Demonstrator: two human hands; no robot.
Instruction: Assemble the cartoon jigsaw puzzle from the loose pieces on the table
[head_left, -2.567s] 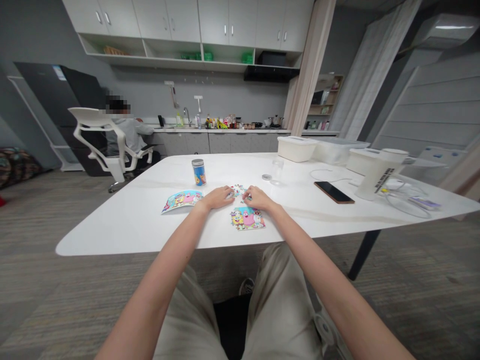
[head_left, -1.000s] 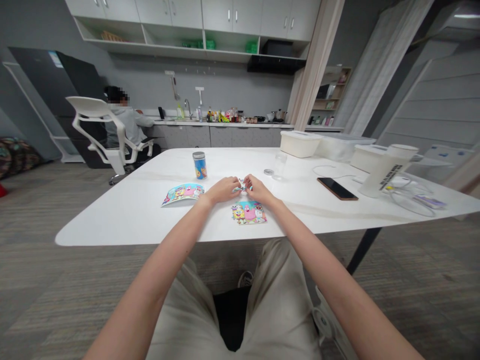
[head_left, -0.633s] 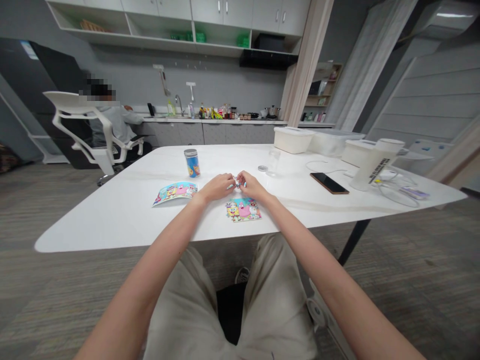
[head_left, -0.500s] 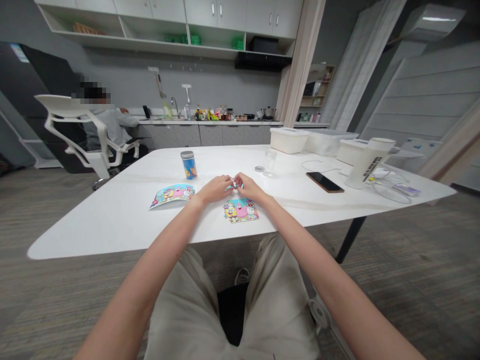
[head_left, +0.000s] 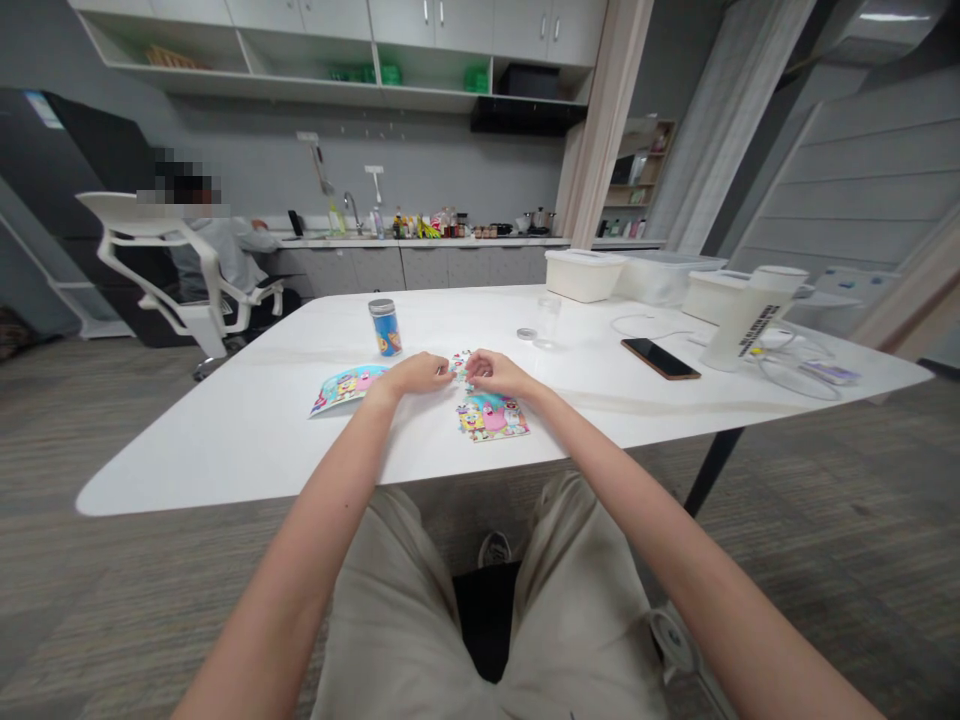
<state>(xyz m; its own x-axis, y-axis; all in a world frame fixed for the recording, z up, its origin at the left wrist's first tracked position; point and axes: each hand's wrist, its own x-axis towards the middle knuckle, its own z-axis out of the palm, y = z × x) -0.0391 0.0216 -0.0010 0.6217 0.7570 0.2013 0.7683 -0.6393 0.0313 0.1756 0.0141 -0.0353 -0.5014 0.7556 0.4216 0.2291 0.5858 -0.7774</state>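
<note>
My left hand [head_left: 421, 373] rests on the white table with curled fingers, its fingertips beside several loose puzzle pieces [head_left: 460, 360]. From the other side my right hand [head_left: 496, 373] reaches in, thumb and fingers bent together in a pinch. Anything small between the fingers of either hand is too hidden to make out. Just nearer to me lies a partly joined jigsaw puzzle [head_left: 493, 417] with colourful cartoon figures. A slightly bent picture sheet [head_left: 346, 388] with similar figures lies left of it, partly behind my left forearm.
Behind the sheet stands a blue-filled jar [head_left: 385, 328] with a metal lid. A clear jar [head_left: 547, 325] and a loose lid [head_left: 526, 334] are further back. To the right are a phone [head_left: 660, 358], a white tumbler [head_left: 759, 320], cables and storage boxes [head_left: 585, 276]. A person [head_left: 217, 250] sits back left.
My hands have drawn slightly apart, and loose puzzle pieces show more plainly between them. The whole view has shifted a little, moving the table things rightward in the picture.
</note>
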